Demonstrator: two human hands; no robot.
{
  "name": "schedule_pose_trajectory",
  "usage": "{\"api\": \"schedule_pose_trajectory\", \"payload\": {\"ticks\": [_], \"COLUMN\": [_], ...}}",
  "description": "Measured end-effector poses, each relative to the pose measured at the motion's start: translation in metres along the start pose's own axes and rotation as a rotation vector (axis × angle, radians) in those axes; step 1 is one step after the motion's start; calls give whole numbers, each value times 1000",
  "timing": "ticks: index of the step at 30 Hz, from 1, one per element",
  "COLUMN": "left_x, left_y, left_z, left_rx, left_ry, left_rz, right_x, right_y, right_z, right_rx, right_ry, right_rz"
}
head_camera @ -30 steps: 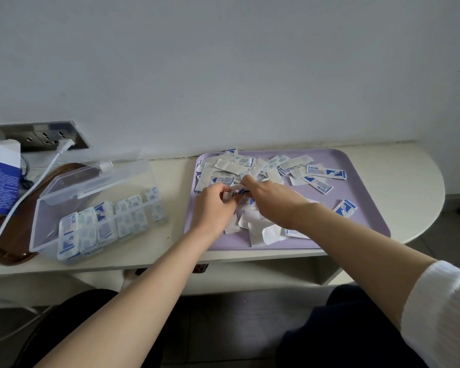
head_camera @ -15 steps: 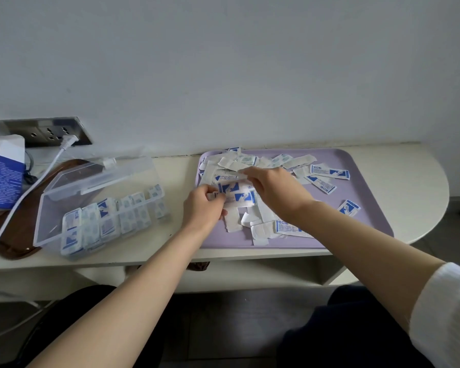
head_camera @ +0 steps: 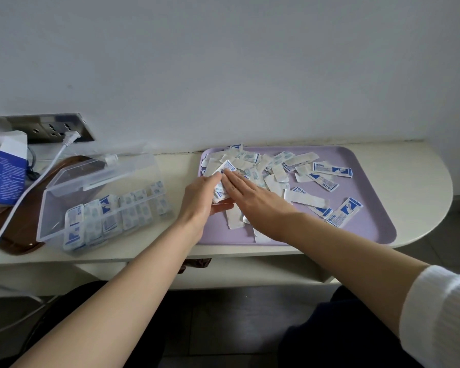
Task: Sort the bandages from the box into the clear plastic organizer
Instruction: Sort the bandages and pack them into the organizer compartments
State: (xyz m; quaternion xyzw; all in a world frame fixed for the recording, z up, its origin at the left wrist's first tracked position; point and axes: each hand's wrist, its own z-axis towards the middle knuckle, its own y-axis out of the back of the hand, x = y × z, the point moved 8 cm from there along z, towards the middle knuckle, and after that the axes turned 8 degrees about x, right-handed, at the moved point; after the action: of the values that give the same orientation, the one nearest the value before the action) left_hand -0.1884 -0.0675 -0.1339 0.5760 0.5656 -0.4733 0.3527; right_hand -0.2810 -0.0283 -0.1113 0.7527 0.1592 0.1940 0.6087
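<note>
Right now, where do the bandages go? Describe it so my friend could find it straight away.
On the cream shelf along the white wall, look left of the purple tray. The clear plastic organizer sits there, lid open, bandages lined up in its small compartments. Unlike the blue-and-white cardboard box farther left, it is see-through.

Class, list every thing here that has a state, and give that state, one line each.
organizer, lid open, several compartments filled.
left hand, holds a stack of bandages.
right hand, fingers straight, resting on that stack.
tray, loose bandages scattered on it.
box, top flap open.
plug, in the wall socket.
</note>
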Motion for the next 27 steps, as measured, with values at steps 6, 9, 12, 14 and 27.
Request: {"api": "schedule_pose_trajectory", "payload": {"ticks": [6, 9, 12, 14, 27], "left_x": [-2, -8, -7, -2, 15], "left_y": [10, 8, 4, 4, 8], "left_z": [2, 1, -3, -6, -18], "left_rx": [-4, 18, 16, 15, 64], "left_ry": [-78, -159, -238, -273, -327], "left_rz": [351, 637, 835, 905, 1100], "right_x": [-4, -12, -15, -17, -25], "right_y": [4, 14, 12, 6, 26], "right_z": [9, 8, 4, 4, 4], "right_rx": [-135, -232, -244, -221, -304], "right_ry": [-9, -51, -78, -111, -181], "right_rz": [15, 26, 24, 7, 133]}}
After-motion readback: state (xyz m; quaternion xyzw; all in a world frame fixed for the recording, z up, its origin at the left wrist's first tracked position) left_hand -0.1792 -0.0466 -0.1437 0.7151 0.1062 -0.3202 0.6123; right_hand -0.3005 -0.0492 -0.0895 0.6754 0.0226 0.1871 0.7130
